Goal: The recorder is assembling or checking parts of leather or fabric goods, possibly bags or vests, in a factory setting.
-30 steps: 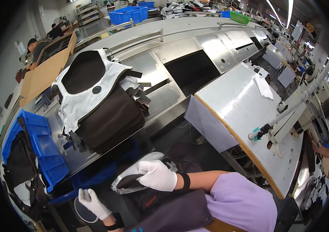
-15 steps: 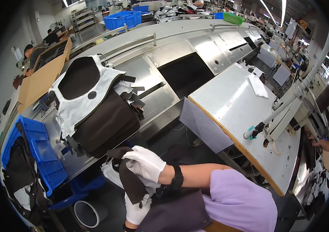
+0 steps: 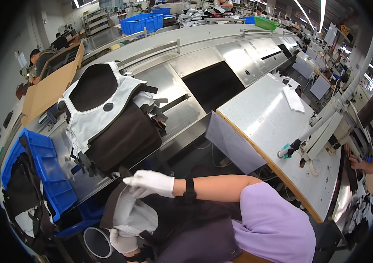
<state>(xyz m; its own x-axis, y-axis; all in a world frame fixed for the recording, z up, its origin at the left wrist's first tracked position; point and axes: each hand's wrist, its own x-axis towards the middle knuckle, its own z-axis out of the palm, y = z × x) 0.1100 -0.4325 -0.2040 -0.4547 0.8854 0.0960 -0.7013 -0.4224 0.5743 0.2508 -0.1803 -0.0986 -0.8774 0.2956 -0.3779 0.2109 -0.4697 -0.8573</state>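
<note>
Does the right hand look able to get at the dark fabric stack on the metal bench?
Probably yes: nothing visible stands between the right hand and the fabric stack just beyond it, though that hand is occupied holding a dark-and-white fabric piece.

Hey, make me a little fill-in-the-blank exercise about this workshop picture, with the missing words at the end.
1. The left hand and the right hand are both gloved in ____.
2. Of the two, the ____ hand is at the lower edge of the fabric piece.
3. The wristband beside the right hand is ____.
4. Far back, the rightmost plastic bin is ____.

Missing words: white; left; black; green.
</note>
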